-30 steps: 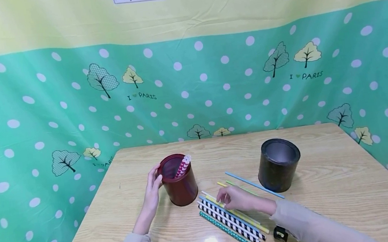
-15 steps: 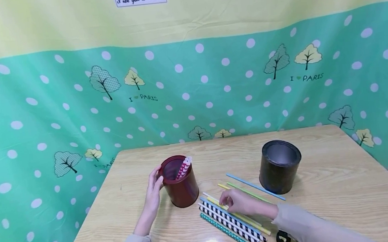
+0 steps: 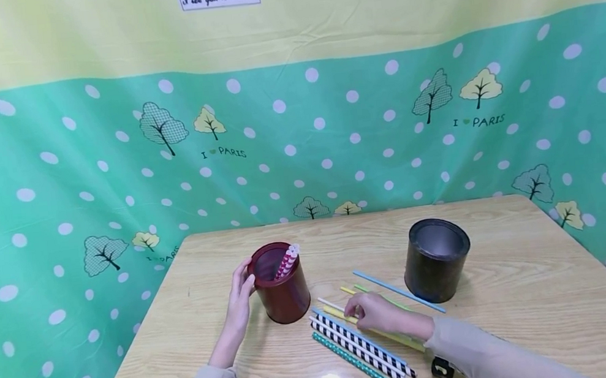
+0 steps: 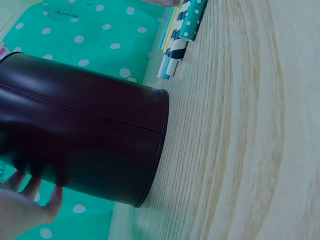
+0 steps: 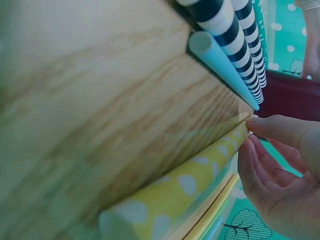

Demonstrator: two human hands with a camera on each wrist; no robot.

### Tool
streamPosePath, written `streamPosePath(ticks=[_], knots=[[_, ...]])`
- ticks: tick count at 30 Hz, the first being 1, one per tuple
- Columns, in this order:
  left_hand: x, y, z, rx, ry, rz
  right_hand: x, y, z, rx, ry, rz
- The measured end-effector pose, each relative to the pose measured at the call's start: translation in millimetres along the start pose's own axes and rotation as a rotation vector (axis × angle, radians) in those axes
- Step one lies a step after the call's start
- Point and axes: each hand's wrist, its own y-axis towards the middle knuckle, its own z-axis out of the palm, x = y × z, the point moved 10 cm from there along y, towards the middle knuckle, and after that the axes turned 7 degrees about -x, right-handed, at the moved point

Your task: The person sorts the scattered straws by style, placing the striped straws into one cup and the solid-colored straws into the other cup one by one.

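My right hand [image 3: 374, 314] pinches a yellow paper straw with white dots [image 5: 187, 185] between thumb and fingers. Its near end stands a little apart from the pale blue straw [image 5: 225, 67] beside it. My left hand [image 3: 240, 288] rests its fingers on the left side of a dark red can [image 3: 287, 301] standing upright. In the left wrist view, fingertips touch the can's wall [image 4: 90, 140]. Pink-and-white striped straws [image 3: 287, 261] lean inside the red can. Black-and-white striped straws [image 3: 364, 344] and a teal dotted straw [image 3: 354, 361] lie on the table in front of my right hand.
A black can [image 3: 436, 273] stands upright at the right, its mouth facing up. A blue straw [image 3: 402, 291] and a green straw lie between it and my right hand. The wooden table [image 3: 195, 323] ends at a polka-dot curtain [image 3: 321, 150].
The yellow dotted straw has shifted slightly away from the pale blue one, with my right hand holding it. My left hand and the red can stay in place. The head view tilted slightly.
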Motion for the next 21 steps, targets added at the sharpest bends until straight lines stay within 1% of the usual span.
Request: streamPosePath(ticks=[7,16,21], knots=[[0.2,0.3,0.8,0.004,-0.001,0.003,0.9,1.8,0.9,0.009,-0.087,-0.026],[0.6,0.3,0.0,0.004,-0.006,0.001,-4.3,4.5,2.7,0.049,-0.134,0.029],[0.2,0.4,-0.6,0.002,-0.009,0.004,-4.8,6.3,4.8,0.064,-0.162,0.033]])
